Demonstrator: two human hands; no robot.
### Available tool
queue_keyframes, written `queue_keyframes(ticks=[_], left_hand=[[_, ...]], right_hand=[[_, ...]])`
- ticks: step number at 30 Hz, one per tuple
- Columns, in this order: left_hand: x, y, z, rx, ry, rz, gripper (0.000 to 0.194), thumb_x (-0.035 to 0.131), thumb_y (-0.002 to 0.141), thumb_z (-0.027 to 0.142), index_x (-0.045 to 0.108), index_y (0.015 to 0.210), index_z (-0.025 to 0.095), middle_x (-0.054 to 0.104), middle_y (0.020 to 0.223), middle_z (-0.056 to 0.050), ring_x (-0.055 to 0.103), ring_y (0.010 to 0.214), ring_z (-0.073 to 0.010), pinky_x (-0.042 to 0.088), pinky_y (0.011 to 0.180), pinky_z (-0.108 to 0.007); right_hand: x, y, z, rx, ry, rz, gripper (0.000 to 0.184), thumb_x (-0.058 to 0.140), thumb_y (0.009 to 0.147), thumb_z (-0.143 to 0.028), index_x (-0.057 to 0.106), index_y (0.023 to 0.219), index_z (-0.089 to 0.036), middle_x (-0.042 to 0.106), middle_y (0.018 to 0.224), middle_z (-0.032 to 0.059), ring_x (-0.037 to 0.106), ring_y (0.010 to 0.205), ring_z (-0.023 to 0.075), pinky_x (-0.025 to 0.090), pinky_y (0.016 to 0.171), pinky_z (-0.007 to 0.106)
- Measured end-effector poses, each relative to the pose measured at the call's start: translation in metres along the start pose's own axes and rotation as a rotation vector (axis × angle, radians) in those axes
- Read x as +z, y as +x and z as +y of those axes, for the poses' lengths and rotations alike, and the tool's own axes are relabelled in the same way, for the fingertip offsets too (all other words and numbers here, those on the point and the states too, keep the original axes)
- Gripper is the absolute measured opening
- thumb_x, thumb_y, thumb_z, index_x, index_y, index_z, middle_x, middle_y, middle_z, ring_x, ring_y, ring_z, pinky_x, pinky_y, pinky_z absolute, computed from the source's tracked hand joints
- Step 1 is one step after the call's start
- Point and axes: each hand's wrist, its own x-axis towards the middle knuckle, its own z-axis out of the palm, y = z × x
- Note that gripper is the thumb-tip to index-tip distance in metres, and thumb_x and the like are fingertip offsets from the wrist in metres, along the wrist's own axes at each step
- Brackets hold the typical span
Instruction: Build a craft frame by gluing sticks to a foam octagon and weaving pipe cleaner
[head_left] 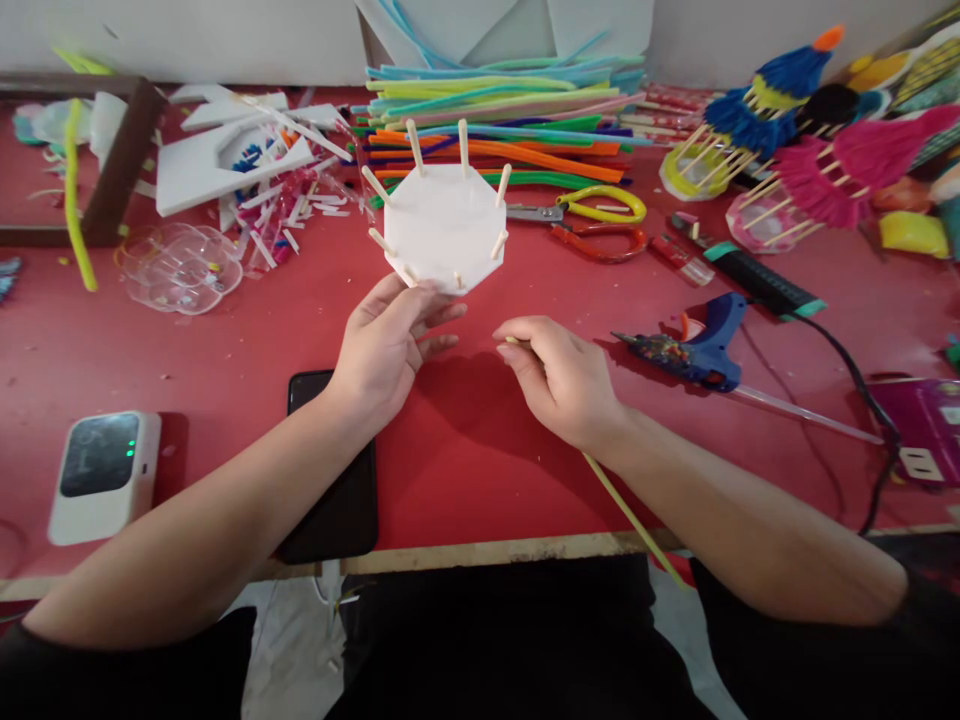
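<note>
My left hand (384, 350) is closed on the near edge of a white octagonal foam board (446, 225), holding it up over the red table. Several short wooden sticks (464, 148) stand around the rim of the board. To the right and nearer to me, my right hand (566, 378) is pinched on a pale yellow pipe cleaner (630, 515). One tip of it shows at the fingertips, while the long end trails below the wrist past the table edge. Board and pipe cleaner are apart.
Pipe cleaners (517, 150) in many colours lie at the back. Scissors (600, 225), a blue glue gun (694, 345) and its black cable are on the right, with finished stick-and-pipe-cleaner models (840, 170) behind. A phone (341, 500) lies under my left forearm; a white device (105, 475) sits farther left.
</note>
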Motion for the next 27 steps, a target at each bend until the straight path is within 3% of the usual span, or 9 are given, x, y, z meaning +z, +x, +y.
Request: queue_keyframes(ticks=[8,17,22,27], left_hand=[[-0.0044,0.0005,-0.0043,0.027,0.025,-0.061,0.019,0.084,0.079,0.033,0.069,0.083,0.023,0.078,0.097,-0.001,0.074,0.096,-0.0185,0.059,0.065,-0.023],[-0.0023,-0.0003,-0.0029,-0.009,0.058,-0.043,0.010,0.078,0.084,0.028,0.071,0.085,0.021,0.077,0.097,-0.003,0.074,0.095,-0.0182,0.060,0.070,-0.024],[-0.0031,0.0003,-0.0031,-0.017,0.055,-0.066,0.014,0.080,0.081,0.029,0.072,0.089,0.020,0.076,0.094,-0.003,0.074,0.092,-0.0173,0.060,0.071,-0.025],[-0.0028,0.0005,-0.0035,-0.014,0.045,-0.073,0.015,0.081,0.080,0.029,0.074,0.088,0.019,0.076,0.093,-0.003,0.073,0.089,-0.0161,0.059,0.068,-0.022]], right_hand=[[-0.0045,0.0004,-0.0003,0.042,0.004,-0.033,0.019,0.052,0.102,-0.026,0.070,0.101,-0.026,0.080,0.095,0.0034,0.075,0.088,0.0175,0.059,0.081,0.029],[-0.0058,-0.0016,-0.0034,0.108,0.135,-0.059,0.020,0.061,0.097,-0.021,0.077,0.106,-0.028,0.082,0.099,-0.0009,0.079,0.088,0.0177,0.065,0.082,0.031],[-0.0043,-0.0029,-0.0049,0.258,0.346,-0.021,0.021,0.064,0.094,-0.019,0.079,0.106,-0.027,0.081,0.101,-0.0004,0.079,0.091,0.0176,0.067,0.081,0.031],[-0.0001,0.0002,-0.0014,0.419,0.458,-0.023,0.012,0.071,0.091,-0.026,0.081,0.098,-0.025,0.082,0.091,0.0010,0.078,0.078,0.0166,0.067,0.064,0.027]])
